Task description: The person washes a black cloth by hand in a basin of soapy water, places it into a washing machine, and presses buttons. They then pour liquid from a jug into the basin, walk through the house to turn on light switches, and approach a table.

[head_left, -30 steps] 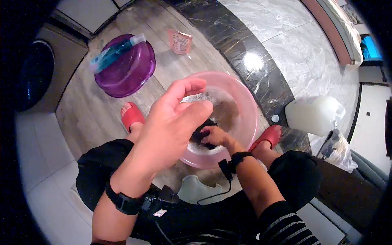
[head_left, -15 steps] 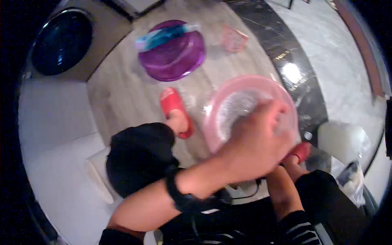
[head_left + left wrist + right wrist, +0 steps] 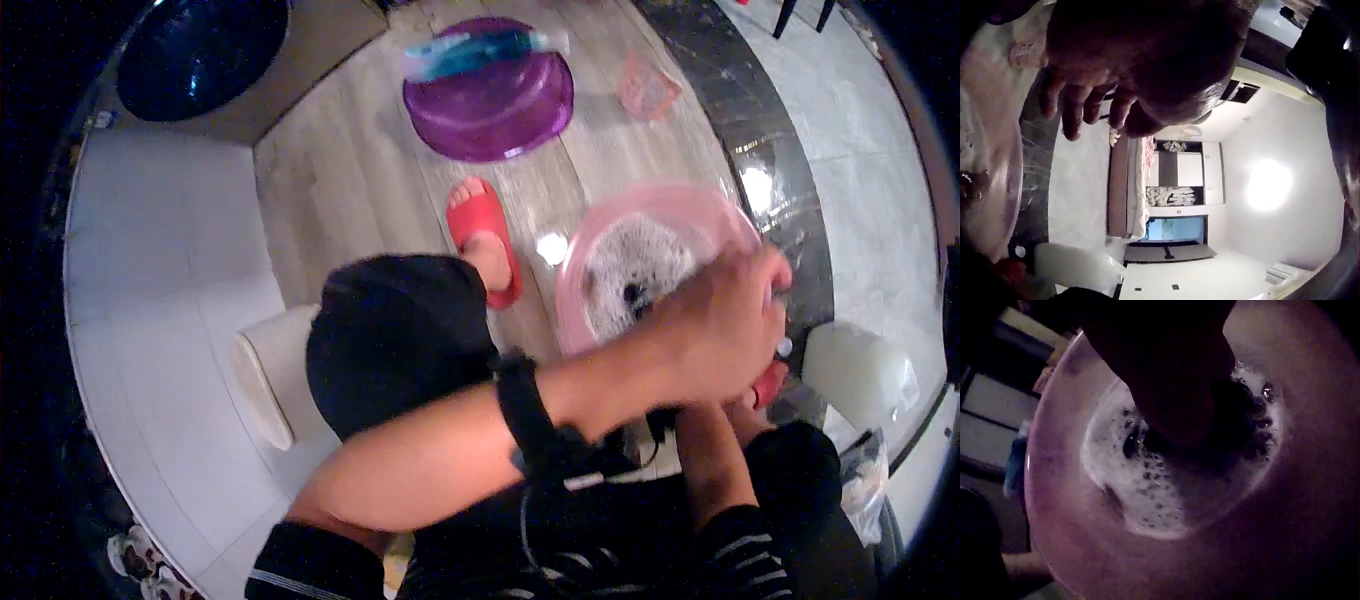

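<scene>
A pink basin [image 3: 575, 300] of sudsy water stands on the floor, with dark cloth [image 3: 636, 293] showing through the foam. Raised above its right side, my left hand [image 3: 715, 325] holds nothing; in the left wrist view this hand [image 3: 1129, 69] has loosely bent, hanging fingers. My right hand is hidden behind the left one in the head view. The right wrist view shows my right hand [image 3: 1172, 381] reaching down into the basin [image 3: 1054, 506], against a dark mass [image 3: 1235, 419] in the suds. Its fingers are too dark to make out.
A purple basin [image 3: 490, 120] with a blue bottle [image 3: 475, 55] across it stands beyond my red slipper [image 3: 480, 220]. Near it is a pink pouch [image 3: 648, 88]. A white jug [image 3: 858, 370] stands at the right, beside a dark stone strip [image 3: 790, 190].
The head view has shifted, so the basins sit farther right in it. My left hand has moved right over the pink basin and now covers my right hand.
</scene>
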`<state>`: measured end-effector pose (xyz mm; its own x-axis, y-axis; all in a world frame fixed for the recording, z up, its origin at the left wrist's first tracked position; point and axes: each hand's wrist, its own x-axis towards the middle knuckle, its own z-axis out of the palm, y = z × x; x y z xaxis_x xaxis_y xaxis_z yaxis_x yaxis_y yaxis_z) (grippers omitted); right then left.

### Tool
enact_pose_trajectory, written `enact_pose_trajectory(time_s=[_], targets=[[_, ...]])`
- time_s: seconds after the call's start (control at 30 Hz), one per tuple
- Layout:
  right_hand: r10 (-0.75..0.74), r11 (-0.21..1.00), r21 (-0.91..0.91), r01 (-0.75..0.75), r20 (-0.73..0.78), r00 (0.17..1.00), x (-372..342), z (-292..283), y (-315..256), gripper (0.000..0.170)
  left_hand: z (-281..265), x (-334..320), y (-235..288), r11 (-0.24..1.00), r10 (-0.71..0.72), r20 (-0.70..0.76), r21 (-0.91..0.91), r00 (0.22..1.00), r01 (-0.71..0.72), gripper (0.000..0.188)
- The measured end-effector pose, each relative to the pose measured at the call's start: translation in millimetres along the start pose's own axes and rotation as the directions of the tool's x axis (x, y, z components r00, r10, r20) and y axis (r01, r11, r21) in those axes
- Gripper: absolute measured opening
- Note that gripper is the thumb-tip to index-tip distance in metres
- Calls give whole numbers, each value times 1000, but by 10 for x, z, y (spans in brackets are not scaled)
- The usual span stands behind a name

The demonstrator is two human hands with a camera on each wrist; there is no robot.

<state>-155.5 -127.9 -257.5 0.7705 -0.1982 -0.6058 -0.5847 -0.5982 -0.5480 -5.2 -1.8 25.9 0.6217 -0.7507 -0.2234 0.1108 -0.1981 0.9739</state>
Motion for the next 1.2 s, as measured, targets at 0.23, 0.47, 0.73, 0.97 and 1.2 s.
enact_pose_trajectory(time_s=[0.23,0.47,0.73,0.97,1.2], targets=[[-88,995,43,89,-35,996,32,-178,-153,64,-221,88,79,999,35,-93,-36,995,-39,36],[-140,977,-170,129,-51,989,-566,-964,-916,48,-83,170,-129,997,55,-108,58,993,-49,28],[-139,990,8,140,-103,985,-1248,-1706,-1458,45,106,326,-323,998,-7,-81,64,997,12,41],[-287,898,160,410,-494,820,-1657,-1781,-1704,39,350,132,-185,963,-121,91,-230,988,139,45],[-181,704,464,538,-615,768,-1602,-1711,-1840,42,317,37,-43,667,-103,380,-659,919,347,50]])
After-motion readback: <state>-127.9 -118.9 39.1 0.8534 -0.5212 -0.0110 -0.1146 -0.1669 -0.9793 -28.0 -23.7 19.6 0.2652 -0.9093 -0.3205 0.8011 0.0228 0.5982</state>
